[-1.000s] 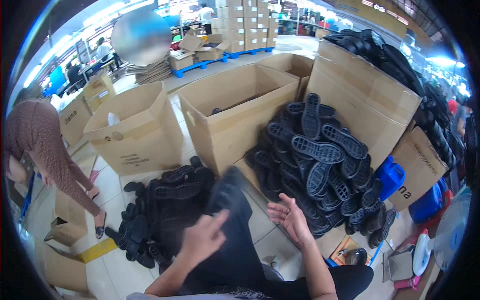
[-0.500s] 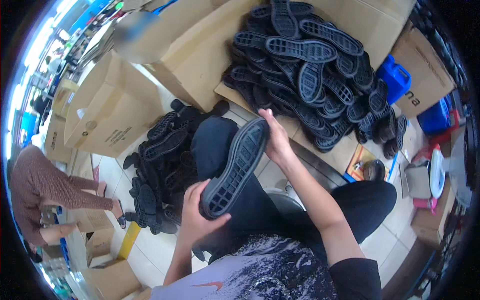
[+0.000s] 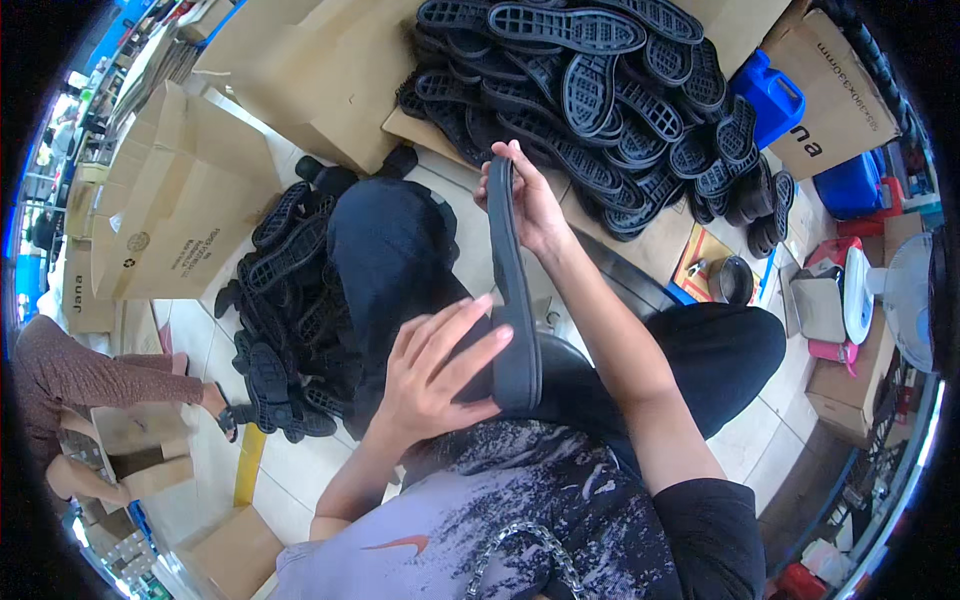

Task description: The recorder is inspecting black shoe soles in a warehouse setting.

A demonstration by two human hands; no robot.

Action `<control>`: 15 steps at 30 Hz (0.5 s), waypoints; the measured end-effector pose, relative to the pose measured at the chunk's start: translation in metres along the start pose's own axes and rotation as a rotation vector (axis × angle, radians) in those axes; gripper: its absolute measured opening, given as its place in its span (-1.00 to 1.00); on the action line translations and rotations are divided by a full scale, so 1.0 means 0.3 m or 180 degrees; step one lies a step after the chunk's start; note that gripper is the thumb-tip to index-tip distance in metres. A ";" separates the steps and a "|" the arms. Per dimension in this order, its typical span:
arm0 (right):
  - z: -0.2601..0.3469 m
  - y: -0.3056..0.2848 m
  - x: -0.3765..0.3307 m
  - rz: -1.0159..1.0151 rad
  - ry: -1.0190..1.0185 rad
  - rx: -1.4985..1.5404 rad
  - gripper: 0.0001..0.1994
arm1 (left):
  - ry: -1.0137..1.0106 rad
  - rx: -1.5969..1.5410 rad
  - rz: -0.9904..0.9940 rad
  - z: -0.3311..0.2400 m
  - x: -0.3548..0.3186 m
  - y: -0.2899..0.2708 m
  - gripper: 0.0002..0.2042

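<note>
Over lap, sole (image 3: 512, 290) between both hands.

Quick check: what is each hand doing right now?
Left hand: closed on the near end of the black rubber shoe sole.
Right hand: closed on the sole's far end.

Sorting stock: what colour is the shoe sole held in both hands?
Black: shoe sole, head view.
</note>
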State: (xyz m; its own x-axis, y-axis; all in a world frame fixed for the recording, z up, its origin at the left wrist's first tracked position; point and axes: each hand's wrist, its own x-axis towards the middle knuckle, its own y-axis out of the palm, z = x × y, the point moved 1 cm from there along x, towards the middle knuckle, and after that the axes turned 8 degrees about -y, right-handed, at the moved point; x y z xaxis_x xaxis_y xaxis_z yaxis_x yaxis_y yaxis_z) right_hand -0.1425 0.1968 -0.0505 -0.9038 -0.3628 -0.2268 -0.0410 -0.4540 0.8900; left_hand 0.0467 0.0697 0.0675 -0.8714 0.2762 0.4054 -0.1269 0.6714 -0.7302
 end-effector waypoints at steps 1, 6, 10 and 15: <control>-0.012 -0.018 -0.009 -0.0024 0.0031 0.0011 -0.72 | 0.0007 -0.0111 -0.0074 -0.001 0.019 -0.001 -0.39; -0.057 -0.093 -0.054 -0.0216 0.0851 -0.0721 -0.63 | -0.0405 -0.0661 -0.0674 0.030 0.086 -0.027 -0.30; -0.073 -0.107 -0.107 -0.0286 0.1421 -0.1342 -0.62 | -0.1022 -0.1568 -0.1394 0.102 0.117 -0.068 -0.21; -0.030 -0.076 -0.151 -0.0356 0.1480 -0.1580 -0.62 | -0.1735 -0.2094 -0.1880 0.206 0.096 -0.149 -0.44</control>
State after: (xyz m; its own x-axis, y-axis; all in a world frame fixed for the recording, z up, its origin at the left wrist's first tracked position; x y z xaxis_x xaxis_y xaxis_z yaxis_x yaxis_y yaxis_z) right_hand -0.0969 0.2163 -0.0640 -0.6243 -0.5533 -0.5514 0.1769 -0.7878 0.5900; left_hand -0.0019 0.0052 0.0779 -0.8714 -0.4572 0.1778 -0.4622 0.8867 0.0149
